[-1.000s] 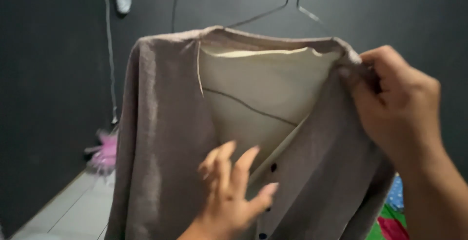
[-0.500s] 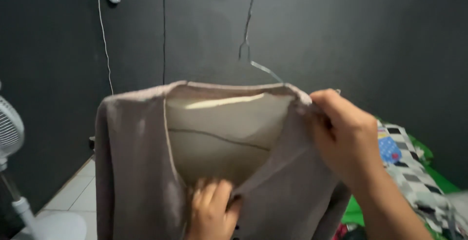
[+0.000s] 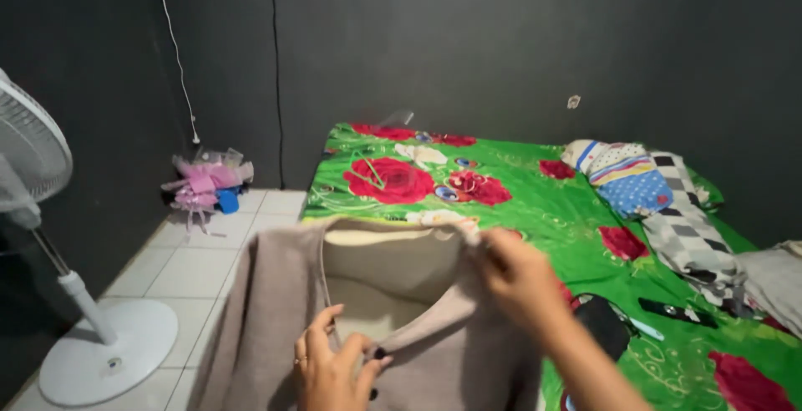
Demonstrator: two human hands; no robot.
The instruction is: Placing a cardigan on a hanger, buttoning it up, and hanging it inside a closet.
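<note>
I hold a taupe button-front cardigan (image 3: pixel 267 311) with a cream lining low in front of me. My left hand (image 3: pixel 334 365) pinches its front edge near the dark buttons. At the garment's right shoulder, my right hand (image 3: pixel 518 273) grips the neckline. No hanger shows in the cardigan. The garment hangs over the near edge of a bed with a green sheet printed with red roses (image 3: pixel 518 194).
A white standing fan (image 3: pixel 50 210) stands on the tiled floor at left. A pink bouquet (image 3: pixel 205 181) lies by the dark wall. Folded patterned cloths (image 3: pixel 626 177), a checked cloth (image 3: pixel 693 235) and small dark objects (image 3: pixel 606 323) lie on the bed.
The cardigan has come down from in front of the wall to near the bed. The wire hanger seen in it before is out of sight. The view has tilted down.
</note>
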